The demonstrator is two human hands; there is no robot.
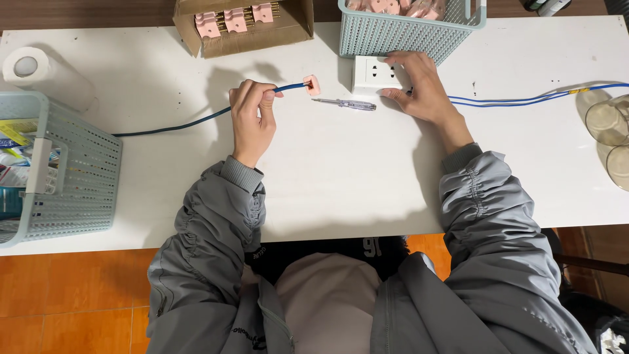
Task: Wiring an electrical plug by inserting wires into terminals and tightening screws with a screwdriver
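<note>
Left hand [252,121] fingers pinch blue cable [196,121] with pink plug piece [312,84] raised over worktop [327,170]; right hand [419,88] lies open-fingered, steadying white socket block [373,73], screwdriver [344,103] between them; best keep block pinned.

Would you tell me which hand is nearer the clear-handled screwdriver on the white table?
Right. The right hand rests beside the screwdriver; the left hand is farther off.

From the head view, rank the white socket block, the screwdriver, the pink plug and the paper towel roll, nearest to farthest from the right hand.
1. White socket block: under the fingers of the right hand.
2. Screwdriver: just to its left, on the table.
3. Pink plug: farther left, on the blue cable's end.
4. Paper towel roll: far left corner.
</note>
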